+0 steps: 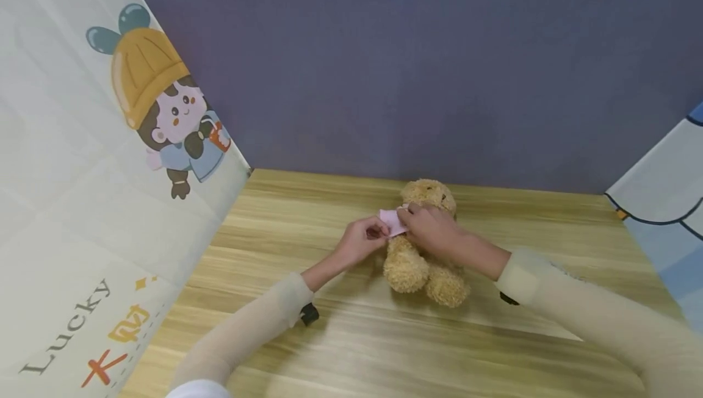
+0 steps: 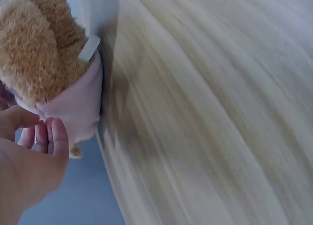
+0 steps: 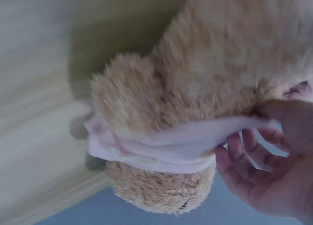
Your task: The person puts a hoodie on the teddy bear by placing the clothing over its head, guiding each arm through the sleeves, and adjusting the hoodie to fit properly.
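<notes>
A fluffy light-brown teddy bear (image 1: 406,267) lies on the table with its head toward the back wall. Pink doll clothing (image 1: 391,221) wraps its upper body, and a small white tag (image 2: 89,49) sticks out beside it. My left hand (image 1: 362,239) pinches the lower edge of the pink clothing at the bear's left-hand side in the head view. Across the bear's chest, my right hand (image 1: 436,227) holds the clothing's edge between thumb and fingers, as the right wrist view shows. That hand hides part of the bear's body from above.
The bear rests on a wood-grain table (image 1: 307,202). Behind stands a dark grey-blue wall (image 1: 384,68). A white printed sheet (image 1: 66,160) with a cartoon figure borders the left side, and a blue-and-white sheet (image 1: 670,190) borders the right.
</notes>
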`<state>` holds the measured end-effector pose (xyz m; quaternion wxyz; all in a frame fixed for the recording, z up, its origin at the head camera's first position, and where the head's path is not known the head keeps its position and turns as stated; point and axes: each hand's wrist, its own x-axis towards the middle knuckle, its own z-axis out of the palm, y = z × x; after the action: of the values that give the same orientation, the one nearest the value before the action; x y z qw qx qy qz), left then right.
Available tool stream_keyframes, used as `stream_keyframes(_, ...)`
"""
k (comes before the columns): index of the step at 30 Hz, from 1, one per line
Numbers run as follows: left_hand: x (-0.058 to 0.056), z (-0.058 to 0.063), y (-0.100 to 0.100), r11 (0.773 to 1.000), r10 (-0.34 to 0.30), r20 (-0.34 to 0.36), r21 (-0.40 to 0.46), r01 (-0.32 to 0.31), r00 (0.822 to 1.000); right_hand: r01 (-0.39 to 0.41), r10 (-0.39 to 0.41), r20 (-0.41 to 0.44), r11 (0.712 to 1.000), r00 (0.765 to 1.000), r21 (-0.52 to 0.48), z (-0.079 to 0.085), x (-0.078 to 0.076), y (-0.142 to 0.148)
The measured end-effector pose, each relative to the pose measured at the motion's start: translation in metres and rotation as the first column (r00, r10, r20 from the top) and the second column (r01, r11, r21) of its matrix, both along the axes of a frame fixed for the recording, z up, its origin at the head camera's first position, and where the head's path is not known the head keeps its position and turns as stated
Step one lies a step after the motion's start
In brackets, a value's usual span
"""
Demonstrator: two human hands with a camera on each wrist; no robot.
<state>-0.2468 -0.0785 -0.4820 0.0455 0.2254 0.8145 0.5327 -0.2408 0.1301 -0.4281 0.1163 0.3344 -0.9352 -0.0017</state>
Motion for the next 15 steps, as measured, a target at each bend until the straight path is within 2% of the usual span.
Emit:
stream_keyframes(2, -0.003, 0.001, -0.006, 0.999, 0.015, -0.02, -0.034, -0.016, 1.0, -0.025, 0.024, -0.023, 0.999, 0.999, -0.045, 0.001, 0.008, 0.005)
stream_keyframes(4, -0.009, 0.002, -0.011, 0.997, 0.056, -0.054, -0.053, -0.059, 0.997, -0.036, 0.032, -0.052, 0.997, 0.998, -0.073, -0.001, 0.014, 0.01)
stream_keyframes(7, -0.018, 0.004, -0.014, 0.99, 0.109, -0.111, -0.08, -0.118, 0.988, -0.023, 0.018, -0.042, 0.991, 0.999, -0.135, -0.005, 0.021, 0.019)
stream_keyframes(11, -0.029, 0.003, -0.011, 0.987, 0.077, -0.145, -0.132, -0.096, 0.986, -0.016, 0.015, -0.011, 0.985, 1.0, -0.173, -0.012, 0.028, 0.03)
stream_keyframes(15, -0.034, 0.0, -0.007, 0.983, 0.064, -0.122, -0.164, -0.084, 0.99, -0.051, 0.047, -0.03, 0.987, 0.998, -0.156, -0.019, 0.029, 0.034)
